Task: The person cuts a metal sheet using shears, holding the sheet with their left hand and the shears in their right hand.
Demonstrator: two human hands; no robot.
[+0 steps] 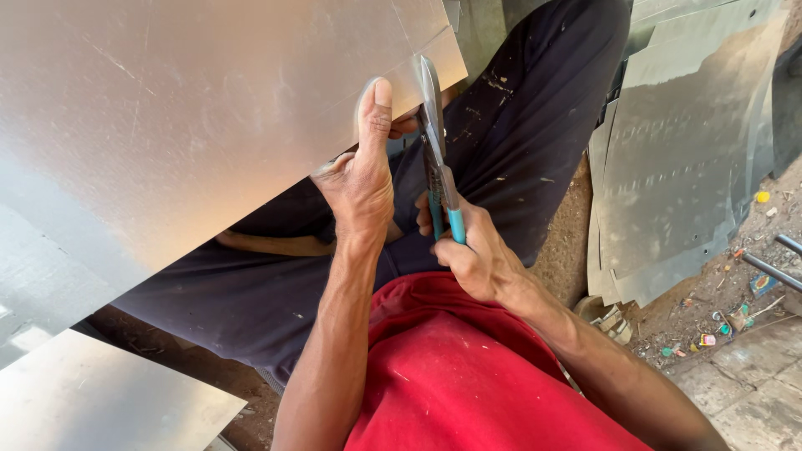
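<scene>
A large shiny metal sheet lies across my lap, covering the upper left of the view. My left hand grips its near edge, thumb pressed flat on top. My right hand is shut on a pair of tin snips with teal handles. The snips' blades point away from me and bite into the sheet's edge just right of my left thumb, near the sheet's corner. My dark trousers and red shirt show below.
A stack of grey metal sheets leans at the right. Another sheet lies at the lower left. The dirt floor at the right holds scraps, small litter and a dark metal bar.
</scene>
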